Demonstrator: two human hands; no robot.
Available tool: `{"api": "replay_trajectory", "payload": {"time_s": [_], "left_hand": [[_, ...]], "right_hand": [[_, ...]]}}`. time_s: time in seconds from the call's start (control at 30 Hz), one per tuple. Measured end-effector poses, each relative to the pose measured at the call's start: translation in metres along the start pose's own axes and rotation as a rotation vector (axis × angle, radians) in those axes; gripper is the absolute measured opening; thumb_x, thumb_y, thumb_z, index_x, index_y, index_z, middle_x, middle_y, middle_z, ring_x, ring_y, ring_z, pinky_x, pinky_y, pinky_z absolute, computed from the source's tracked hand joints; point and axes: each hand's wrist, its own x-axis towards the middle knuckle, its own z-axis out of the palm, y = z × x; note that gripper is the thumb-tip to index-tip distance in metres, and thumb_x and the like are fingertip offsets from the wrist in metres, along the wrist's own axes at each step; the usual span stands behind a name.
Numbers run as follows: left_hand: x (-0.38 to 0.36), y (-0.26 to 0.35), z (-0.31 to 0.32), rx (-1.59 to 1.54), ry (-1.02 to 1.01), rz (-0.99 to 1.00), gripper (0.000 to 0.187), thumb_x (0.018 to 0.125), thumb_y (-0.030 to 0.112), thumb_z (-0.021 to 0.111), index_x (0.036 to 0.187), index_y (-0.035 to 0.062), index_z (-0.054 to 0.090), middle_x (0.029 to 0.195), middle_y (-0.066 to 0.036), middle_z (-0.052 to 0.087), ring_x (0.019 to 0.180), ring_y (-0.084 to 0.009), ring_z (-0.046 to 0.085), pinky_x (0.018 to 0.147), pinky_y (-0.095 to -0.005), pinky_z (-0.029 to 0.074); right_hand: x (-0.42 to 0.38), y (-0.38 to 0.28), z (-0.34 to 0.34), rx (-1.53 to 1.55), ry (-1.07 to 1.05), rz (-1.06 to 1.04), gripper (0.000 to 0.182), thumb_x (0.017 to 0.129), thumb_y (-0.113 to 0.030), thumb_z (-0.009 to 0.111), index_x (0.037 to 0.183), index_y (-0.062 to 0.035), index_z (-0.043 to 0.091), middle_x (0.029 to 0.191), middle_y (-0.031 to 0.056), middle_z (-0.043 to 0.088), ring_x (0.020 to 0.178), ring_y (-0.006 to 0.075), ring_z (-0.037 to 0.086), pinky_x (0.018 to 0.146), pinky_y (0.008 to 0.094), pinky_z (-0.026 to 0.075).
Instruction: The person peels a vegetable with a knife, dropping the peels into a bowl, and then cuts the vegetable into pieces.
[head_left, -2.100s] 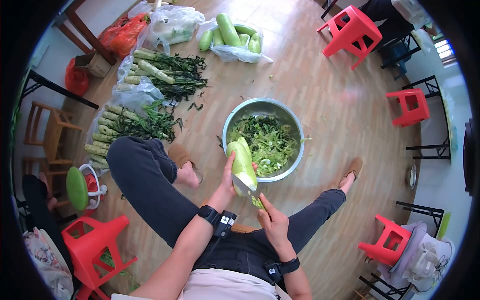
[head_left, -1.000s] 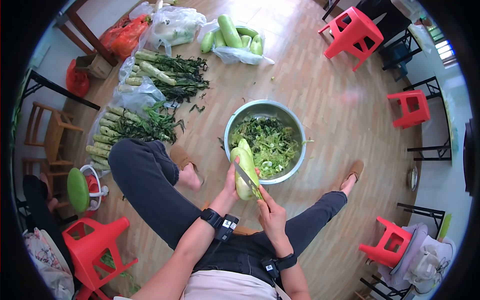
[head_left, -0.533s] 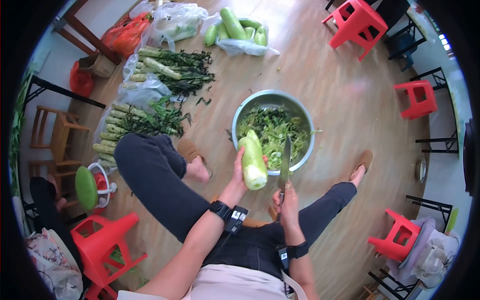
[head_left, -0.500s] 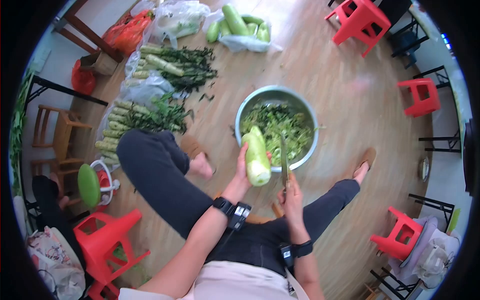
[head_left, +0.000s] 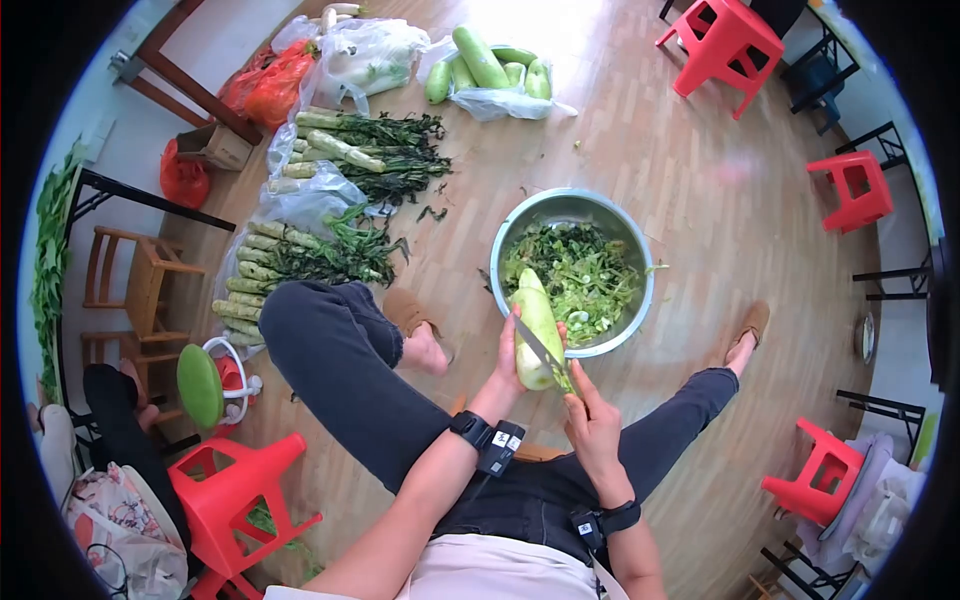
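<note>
- My left hand (head_left: 508,352): fingers curled around the near half of a pale green gourd (head_left: 537,322), gripping it from the left side; a black wrist device (head_left: 488,438) sits on that forearm.
- Gourd: held in the air, tilted with its tip pointing away from me, over the near rim of the steel bowl (head_left: 630,235).
- My right hand (head_left: 593,425): fingers folded tight around the handle of a knife (head_left: 546,355); the blade lies slantwise across the lower part of the gourd, touching its skin.
- Steel bowl: on the wooden floor (head_left: 690,180) between my feet, filled with green peelings and leaf scraps (head_left: 578,275).
- My legs: in dark trousers, left knee (head_left: 310,335) raised, brown slippers on both feet.
- Stalked greens (head_left: 300,258): one bundle on plastic just left of my left foot, a second bundle (head_left: 365,155) beyond it.
- More gourds (head_left: 490,68): piled on a clear bag at the far side, well apart from the bowl.
- Red plastic stools (head_left: 725,38): several around the edge of the room.
- Green-seated stool (head_left: 203,385): near left.
</note>
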Motion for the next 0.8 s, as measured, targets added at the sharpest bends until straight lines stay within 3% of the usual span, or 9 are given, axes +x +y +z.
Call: {"api": "replay_trajectory", "payload": {"time_s": [0.07, 0.17, 0.43, 0.5, 0.6, 0.67, 0.7, 0.8], "left_hand": [[0.001, -0.001, -0.002, 0.094, -0.033, 0.061, 0.067, 0.079, 0.056, 0.050, 0.111, -0.0024, 0.041, 0.093, -0.019, 0.055, 0.082, -0.0273, 0.058, 0.071, -0.0377, 0.051], [-0.001, 0.000, 0.003, 0.079, -0.041, 0.019, 0.066, 0.079, 0.056, 0.049, 0.110, -0.0018, 0.042, 0.092, -0.018, 0.055, 0.081, -0.0269, 0.058, 0.070, -0.0373, 0.051], [-0.003, -0.003, 0.001, 0.082, -0.030, 0.045, 0.063, 0.079, 0.056, 0.049, 0.110, 0.0019, 0.041, 0.093, -0.016, 0.053, 0.082, -0.0261, 0.056, 0.069, -0.0390, 0.050], [-0.002, 0.000, -0.004, 0.019, -0.093, -0.024, 0.059, 0.080, 0.052, 0.050, 0.117, 0.0057, 0.041, 0.096, -0.016, 0.051, 0.085, -0.0254, 0.056, 0.071, -0.0384, 0.051], [-0.001, -0.002, -0.011, 0.002, -0.093, -0.023, 0.060, 0.080, 0.051, 0.050, 0.118, 0.0055, 0.040, 0.097, -0.017, 0.052, 0.087, -0.0260, 0.055, 0.071, -0.0398, 0.051], [-0.002, -0.005, -0.005, 0.122, -0.070, -0.019, 0.061, 0.080, 0.051, 0.052, 0.118, 0.0048, 0.040, 0.096, -0.017, 0.053, 0.086, -0.0266, 0.056, 0.071, -0.0406, 0.051], [-0.002, -0.008, 0.000, 0.178, -0.035, 0.004, 0.060, 0.080, 0.050, 0.052, 0.118, 0.0046, 0.040, 0.095, -0.017, 0.053, 0.085, -0.0267, 0.057, 0.071, -0.0405, 0.051], [0.005, -0.004, -0.009, 0.194, 0.004, 0.043, 0.059, 0.081, 0.049, 0.052, 0.117, 0.0041, 0.041, 0.094, -0.017, 0.054, 0.083, -0.0264, 0.058, 0.071, -0.0396, 0.051]], "right_hand": [[0.001, -0.004, 0.000, -0.016, 0.040, -0.032, 0.044, 0.081, -0.018, 0.060, 0.124, -0.0182, 0.048, 0.068, 0.0118, 0.061, 0.055, 0.0186, 0.059, 0.055, 0.0296, 0.046], [0.004, 0.001, 0.002, -0.021, -0.022, -0.025, 0.044, 0.082, -0.022, 0.059, 0.124, -0.0213, 0.049, 0.056, 0.0098, 0.052, 0.047, 0.0176, 0.052, 0.051, 0.0302, 0.044], [0.008, -0.004, 0.006, -0.004, 0.024, -0.048, 0.038, 0.081, -0.024, 0.060, 0.119, -0.0205, 0.054, 0.058, 0.0106, 0.055, 0.049, 0.0190, 0.054, 0.051, 0.0294, 0.043], [0.009, -0.006, 0.010, -0.060, 0.071, -0.060, 0.036, 0.081, -0.025, 0.060, 0.117, -0.0203, 0.055, 0.059, 0.0109, 0.056, 0.049, 0.0191, 0.055, 0.051, 0.0290, 0.044], [0.017, 0.002, 0.017, -0.173, 0.128, -0.061, 0.033, 0.083, -0.024, 0.058, 0.115, -0.0198, 0.057, 0.062, 0.0130, 0.058, 0.051, 0.0135, 0.055, 0.052, 0.0269, 0.043], [0.029, 0.026, 0.027, 0.247, 0.120, 0.044, 0.033, 0.089, -0.017, 0.051, 0.119, -0.0052, 0.052, 0.068, 0.0008, 0.060, 0.056, 0.0053, 0.048, 0.052, 0.0206, 0.041], [0.029, 0.023, 0.028, 0.611, 0.090, 0.140, 0.034, 0.091, -0.016, 0.046, 0.122, -0.0014, 0.047, 0.067, -0.0028, 0.056, 0.058, 0.0038, 0.047, 0.053, 0.0183, 0.039], [0.013, 0.011, 0.001, 0.653, -0.067, 0.183, 0.036, 0.090, -0.014, 0.047, 0.125, -0.0052, 0.045, 0.062, -0.0034, 0.050, 0.056, 0.0023, 0.043, 0.050, 0.0177, 0.036]]}}
